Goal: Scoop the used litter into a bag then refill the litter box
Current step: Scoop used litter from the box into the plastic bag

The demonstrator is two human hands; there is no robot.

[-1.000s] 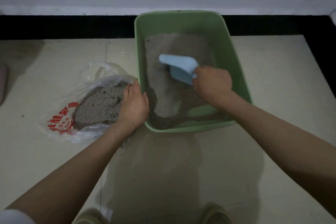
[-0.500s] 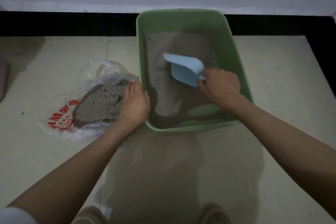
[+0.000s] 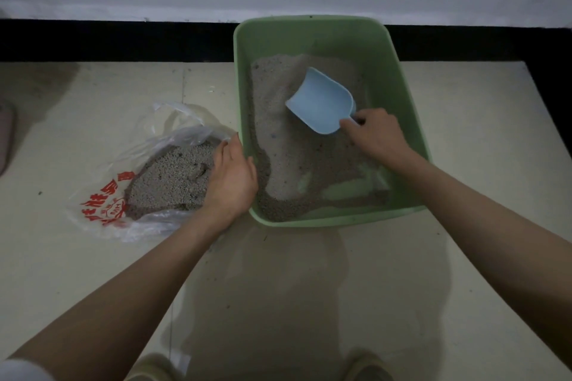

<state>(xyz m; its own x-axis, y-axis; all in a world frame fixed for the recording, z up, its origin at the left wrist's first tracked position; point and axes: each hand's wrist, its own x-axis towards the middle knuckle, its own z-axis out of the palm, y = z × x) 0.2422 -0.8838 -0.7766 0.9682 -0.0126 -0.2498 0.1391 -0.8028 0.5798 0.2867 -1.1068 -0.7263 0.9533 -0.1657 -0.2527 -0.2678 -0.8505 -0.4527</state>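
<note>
The fingers of the right hand (image 3: 376,136) are curled tight around the short handle of the blue scoop (image 3: 322,102). The handle is mostly hidden inside the fist. The scoop's open mouth points away from the person and a bit to the left, toward the far wall of the green litter box (image 3: 411,120). Its long line runs from the fist out toward the far left corner of the box. The scoop sits on top of the used litter (image 3: 288,158), and I cannot tell if there is any litter in it.

The fingers of the left hand (image 3: 230,178) lie close together and fairly straight. They rest on the edge of the plastic bag (image 3: 105,195), at its open mouth, right by the left wall of the box. I cannot tell if they pinch the plastic.

The bag lies on the floor, touching the left side of the box, and it already has a gray pile of litter in it. So the bag is to the left of the scoop, and the left hand is much nearer to it. The box sits at the far edge of the floor, against the dark strip under the wall. There is still lots of litter in the box, with a little green bottom showing near the front. I think the job is partway done, and the next scoop has to travel left over the box wall.
</note>
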